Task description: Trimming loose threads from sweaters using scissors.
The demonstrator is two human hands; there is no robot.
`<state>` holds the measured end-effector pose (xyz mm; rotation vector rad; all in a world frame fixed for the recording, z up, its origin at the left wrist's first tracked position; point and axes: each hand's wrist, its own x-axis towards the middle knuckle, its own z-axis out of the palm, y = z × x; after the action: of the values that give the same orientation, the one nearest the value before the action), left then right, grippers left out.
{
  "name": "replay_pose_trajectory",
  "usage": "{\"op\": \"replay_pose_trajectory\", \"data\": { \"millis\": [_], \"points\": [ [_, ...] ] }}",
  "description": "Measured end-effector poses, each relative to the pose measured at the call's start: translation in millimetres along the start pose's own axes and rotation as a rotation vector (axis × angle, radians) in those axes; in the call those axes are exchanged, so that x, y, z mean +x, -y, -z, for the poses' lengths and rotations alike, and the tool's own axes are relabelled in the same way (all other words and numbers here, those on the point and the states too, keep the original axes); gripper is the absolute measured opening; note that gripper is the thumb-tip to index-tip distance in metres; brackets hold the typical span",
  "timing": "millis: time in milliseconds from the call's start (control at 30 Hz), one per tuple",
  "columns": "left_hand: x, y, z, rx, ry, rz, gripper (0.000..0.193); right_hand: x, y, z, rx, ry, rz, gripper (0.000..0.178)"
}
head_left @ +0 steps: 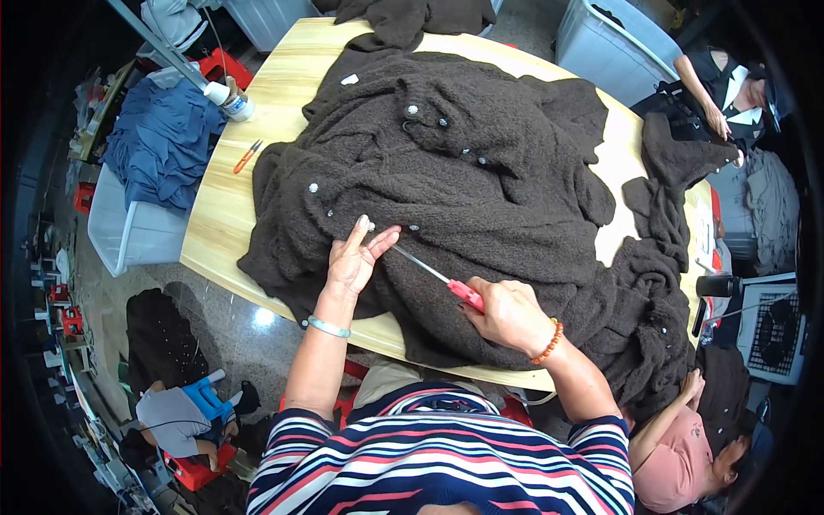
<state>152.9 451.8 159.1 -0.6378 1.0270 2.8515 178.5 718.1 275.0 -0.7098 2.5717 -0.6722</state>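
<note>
Scissors [433, 275] ran diagonally, tips up-left beside left hand [354, 260] fingers, flat on brown garment [481, 172]; right hand [508, 313] clenched around red handle.

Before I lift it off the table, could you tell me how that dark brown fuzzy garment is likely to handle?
The brown garment lies in deep folds and hangs over the table edge, so it would probably sag limply. It is thick and piled, so likely bulky and fairly heavy. Its fuzzy surface should grip rather than slip, though the small pale buttons might snag.
</note>
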Motion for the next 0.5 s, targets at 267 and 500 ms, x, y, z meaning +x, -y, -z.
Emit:
{"op": "replay_pose_trajectory", "data": {
  "millis": [267, 500],
  "points": [
    [-0.5, -0.4, -9.9, -0.026, 0.165, 0.145, 0.047, 5.0, -0.3, -0.9, 0.081, -0.100, 0.054, 0.018],
    [5.9, 28.5, -41.4, -0.044, 0.162, 0.172, 0.016, -21.3, -17.3, 14.3, 0.040, -0.133, -0.023, 0.020]
  ]
}}
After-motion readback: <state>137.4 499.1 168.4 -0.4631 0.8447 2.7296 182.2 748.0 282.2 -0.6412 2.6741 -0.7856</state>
